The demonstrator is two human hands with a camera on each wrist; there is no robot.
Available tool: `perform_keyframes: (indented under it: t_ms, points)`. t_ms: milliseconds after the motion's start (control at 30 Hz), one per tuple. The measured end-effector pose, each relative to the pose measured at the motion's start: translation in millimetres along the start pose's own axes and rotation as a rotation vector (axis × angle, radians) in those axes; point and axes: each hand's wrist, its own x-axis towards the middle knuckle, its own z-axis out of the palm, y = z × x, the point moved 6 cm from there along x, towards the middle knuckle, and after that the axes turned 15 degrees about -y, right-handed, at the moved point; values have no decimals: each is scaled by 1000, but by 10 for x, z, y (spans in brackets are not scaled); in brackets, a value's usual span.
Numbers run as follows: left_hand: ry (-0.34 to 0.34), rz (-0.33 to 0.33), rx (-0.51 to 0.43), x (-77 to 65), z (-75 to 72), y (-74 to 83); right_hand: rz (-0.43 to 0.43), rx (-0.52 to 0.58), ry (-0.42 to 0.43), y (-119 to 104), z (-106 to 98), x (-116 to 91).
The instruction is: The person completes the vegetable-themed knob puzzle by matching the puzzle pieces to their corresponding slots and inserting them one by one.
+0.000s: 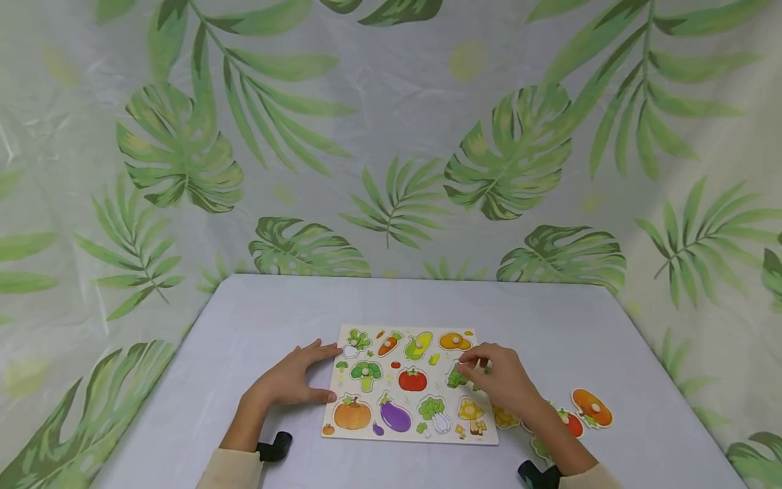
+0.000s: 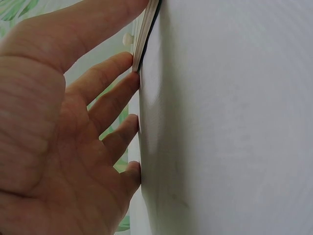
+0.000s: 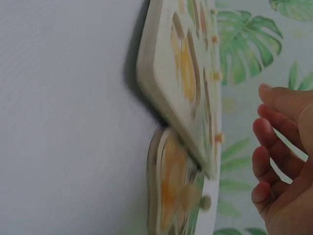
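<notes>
A flat wooden vegetable puzzle board (image 1: 391, 377) lies on the white table. My left hand (image 1: 297, 375) rests along its left edge, thumb and fingers spread; in the left wrist view the fingertips of the left hand (image 2: 93, 127) touch the board's side. Above the right side of the board is my right hand (image 1: 497, 377), close over a green vegetable picture (image 1: 457, 375). In the right wrist view, the right hand (image 3: 283, 152) has loosely curled fingers, thumb near the index finger, with nothing visible between them. Knobbed carrot (image 1: 387, 345) and corn (image 1: 418, 346) pieces sit along the top row.
Loose puzzle pieces lie right of the board, partly under the right forearm: an orange one (image 1: 592, 407), a red one (image 1: 571, 424) and a yellow one (image 1: 506, 417). A leaf-patterned curtain (image 1: 391, 136) hangs behind the table (image 1: 275, 305).
</notes>
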Motion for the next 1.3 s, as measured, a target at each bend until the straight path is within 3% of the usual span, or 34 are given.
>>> perform_keyframes:
  t_ms: [200,500,733,1067,1300]
  points:
    - [1,0,9,15,28,-31,-3,-48,64,289,-208,-230]
    - [7,15,20,-7,5,-27,113,-98,98,564,-492,-599]
    - [5,0,14,3,15,-25,226,-117,63,818,-552,-829]
    - [4,7,12,14,23,-36,215,-125,117,1011,-613,-1098]
    - [9,22,27,1,15,-29,292,-94,55,1135,-630,-1216]
